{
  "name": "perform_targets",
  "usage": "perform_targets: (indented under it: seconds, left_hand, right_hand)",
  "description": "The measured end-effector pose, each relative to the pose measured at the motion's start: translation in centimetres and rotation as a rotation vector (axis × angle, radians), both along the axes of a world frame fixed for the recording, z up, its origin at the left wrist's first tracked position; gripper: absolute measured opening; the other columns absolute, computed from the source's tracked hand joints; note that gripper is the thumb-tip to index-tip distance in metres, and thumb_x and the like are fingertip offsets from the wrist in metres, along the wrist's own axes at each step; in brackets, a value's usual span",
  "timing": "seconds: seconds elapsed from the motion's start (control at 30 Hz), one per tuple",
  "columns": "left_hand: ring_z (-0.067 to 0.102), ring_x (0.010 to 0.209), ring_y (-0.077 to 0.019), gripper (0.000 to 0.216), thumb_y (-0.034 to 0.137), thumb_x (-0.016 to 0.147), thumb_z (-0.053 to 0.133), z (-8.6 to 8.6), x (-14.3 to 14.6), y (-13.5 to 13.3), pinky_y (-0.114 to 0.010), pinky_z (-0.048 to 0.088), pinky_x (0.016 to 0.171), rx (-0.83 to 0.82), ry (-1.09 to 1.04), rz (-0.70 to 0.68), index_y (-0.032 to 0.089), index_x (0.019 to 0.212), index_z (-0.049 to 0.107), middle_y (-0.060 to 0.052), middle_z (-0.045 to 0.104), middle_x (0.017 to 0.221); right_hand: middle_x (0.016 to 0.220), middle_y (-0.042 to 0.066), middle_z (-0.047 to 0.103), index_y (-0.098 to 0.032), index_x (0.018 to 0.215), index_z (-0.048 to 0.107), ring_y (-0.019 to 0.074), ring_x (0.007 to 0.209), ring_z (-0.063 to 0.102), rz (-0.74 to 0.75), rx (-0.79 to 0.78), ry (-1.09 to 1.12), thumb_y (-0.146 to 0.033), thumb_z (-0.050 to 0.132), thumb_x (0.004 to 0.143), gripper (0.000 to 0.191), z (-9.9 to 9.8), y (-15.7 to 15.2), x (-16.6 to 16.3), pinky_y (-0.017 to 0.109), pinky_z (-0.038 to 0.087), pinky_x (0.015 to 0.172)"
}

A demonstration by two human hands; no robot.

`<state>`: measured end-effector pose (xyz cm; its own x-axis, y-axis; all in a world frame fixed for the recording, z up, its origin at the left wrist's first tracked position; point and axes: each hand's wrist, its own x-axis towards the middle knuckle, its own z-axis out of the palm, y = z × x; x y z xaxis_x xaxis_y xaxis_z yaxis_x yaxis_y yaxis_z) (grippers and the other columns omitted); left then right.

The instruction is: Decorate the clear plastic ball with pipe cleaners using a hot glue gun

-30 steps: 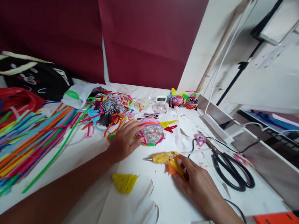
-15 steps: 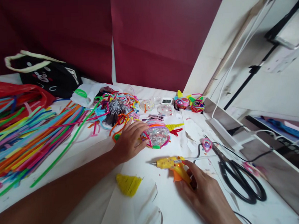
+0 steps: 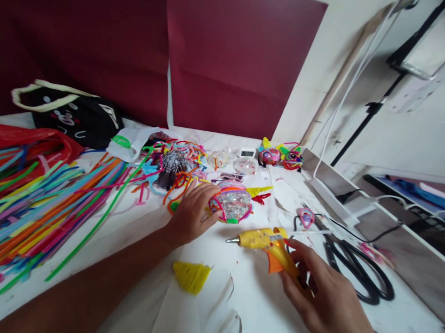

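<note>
My left hand [image 3: 192,213] rests on the white table [image 3: 253,305], its fingers curled against the left side of a clear glitter-filled ball [image 3: 231,202] wrapped in coloured pipe cleaners. My right hand [image 3: 324,296] grips the orange handle of a yellow glue gun [image 3: 267,241], lifted a little above the table with its metal nozzle pointing left. A yellow pipe-cleaner cone [image 3: 191,276] lies near the front, between my arms.
A large pile of coloured pipe cleaners [image 3: 40,203] covers the left side, with a red bag [image 3: 28,140] and a black tote [image 3: 72,115] behind. Black scissors [image 3: 355,269], cables and two finished colourful balls [image 3: 281,156] sit at the right.
My right hand has raised the glue gun off the table and drawn it slightly right. My left hand stays against the glitter ball.
</note>
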<state>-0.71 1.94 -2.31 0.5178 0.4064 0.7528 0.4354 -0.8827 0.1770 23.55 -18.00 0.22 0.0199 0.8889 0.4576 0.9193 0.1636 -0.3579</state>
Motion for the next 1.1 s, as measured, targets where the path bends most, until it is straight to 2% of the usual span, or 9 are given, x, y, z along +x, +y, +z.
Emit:
perform_targets:
  seconds: [0.1, 0.2, 0.4, 0.5, 0.63, 0.77, 0.83, 0.93, 1.1]
  left_hand:
    - [0.057, 0.125, -0.0284, 0.045, 0.030, 0.089, 0.060, 0.3, -0.1, 0.0, -0.055, 0.031, 0.117, -0.009, -0.011, 0.017, 0.021, 0.131, 0.045, -0.013, 0.064, 0.128]
    - [0.059, 0.121, -0.0267, 0.038, 0.030, 0.091, 0.057, 1.1, -0.3, -0.2, -0.048, 0.043, 0.110, -0.032, -0.115, 0.071, 0.019, 0.127, 0.049, -0.013, 0.065, 0.125]
    - [0.066, 0.086, -0.0179, 0.012, 0.031, 0.091, 0.054, 3.6, -0.8, -1.6, -0.034, 0.055, 0.083, -0.145, -0.502, 0.302, 0.020, 0.095, 0.058, -0.002, 0.068, 0.091]
    - [0.064, 0.078, -0.0160, 0.010, 0.030, 0.089, 0.057, 4.7, -0.8, -2.9, -0.032, 0.055, 0.076, -0.140, -0.517, 0.250, 0.020, 0.089, 0.060, 0.000, 0.067, 0.084]
    - [0.065, 0.078, -0.0158, 0.009, 0.027, 0.086, 0.060, 5.4, -0.5, -3.1, -0.032, 0.054, 0.077, -0.307, -0.513, 0.183, 0.020, 0.090, 0.062, -0.001, 0.068, 0.084]
    - [0.068, 0.089, -0.0203, 0.030, 0.030, 0.079, 0.064, 4.1, -0.9, -0.8, -0.038, 0.056, 0.082, -0.572, -0.469, 0.069, 0.018, 0.106, 0.059, -0.007, 0.069, 0.100]
    - [0.066, 0.106, -0.0253, 0.045, 0.032, 0.075, 0.068, 2.8, -1.2, 0.5, -0.044, 0.055, 0.090, -0.638, -0.390, 0.026, 0.020, 0.117, 0.056, -0.011, 0.066, 0.116]
    - [0.058, 0.124, -0.0306, 0.064, 0.039, 0.074, 0.072, 0.7, -1.6, 1.8, -0.049, 0.053, 0.098, -0.689, -0.256, -0.059, 0.023, 0.132, 0.048, -0.015, 0.057, 0.135]
    - [0.052, 0.132, -0.0348, 0.086, 0.042, 0.067, 0.080, -1.2, -1.1, 1.9, -0.054, 0.049, 0.104, -0.687, -0.178, -0.161, 0.022, 0.141, 0.040, -0.020, 0.049, 0.144]
  right_hand:
    - [0.087, 0.004, 0.070, -0.024, 0.126, 0.051, 0.0145, 0.051, 0.059, -0.029, 0.063, -0.034, -0.033, 0.053, 0.092, 0.036, 1.0, 0.1, -0.3, 0.026, 0.051, 0.047]
    - [0.083, 0.003, 0.068, -0.023, 0.122, 0.052, 0.0138, 0.053, 0.060, -0.086, 0.131, -0.053, -0.031, 0.054, 0.091, 0.032, 2.2, 0.6, -0.5, 0.025, 0.052, 0.050]
    - [0.077, 0.001, 0.064, -0.021, 0.113, 0.054, 0.0142, 0.057, 0.060, -0.135, 0.395, -0.173, -0.027, 0.057, 0.088, 0.025, 4.7, 2.8, -1.2, 0.025, 0.050, 0.053]
    - [0.078, 0.001, 0.063, -0.020, 0.113, 0.053, 0.0151, 0.059, 0.062, -0.163, 0.463, -0.194, -0.025, 0.059, 0.087, 0.027, 5.3, 3.7, -1.8, 0.027, 0.050, 0.056]
    - [0.090, 0.004, 0.065, -0.021, 0.116, 0.051, 0.0147, 0.064, 0.066, -0.146, 0.434, 0.019, -0.025, 0.062, 0.086, 0.032, 5.6, 4.4, -2.1, 0.027, 0.054, 0.056]
    - [0.096, 0.004, 0.062, -0.024, 0.114, 0.054, 0.0171, 0.078, 0.067, -0.100, 0.361, 0.341, -0.029, 0.066, 0.085, 0.032, 5.9, 4.7, -1.5, 0.026, 0.057, 0.057]
    - [0.100, 0.005, 0.062, -0.025, 0.114, 0.057, 0.0166, 0.080, 0.066, -0.059, 0.352, 0.489, -0.031, 0.069, 0.083, 0.033, 6.1, 4.7, -1.1, 0.024, 0.056, 0.055]
    - [0.105, 0.007, 0.064, -0.024, 0.114, 0.060, 0.0175, 0.081, 0.067, -0.040, 0.368, 0.604, -0.034, 0.075, 0.080, 0.038, 6.5, 4.5, -0.5, 0.025, 0.057, 0.056]
    - [0.103, 0.008, 0.070, -0.023, 0.112, 0.067, 0.0205, 0.084, 0.069, -0.037, 0.346, 0.759, -0.034, 0.082, 0.074, 0.042, 7.1, 3.9, -0.5, 0.029, 0.059, 0.060]
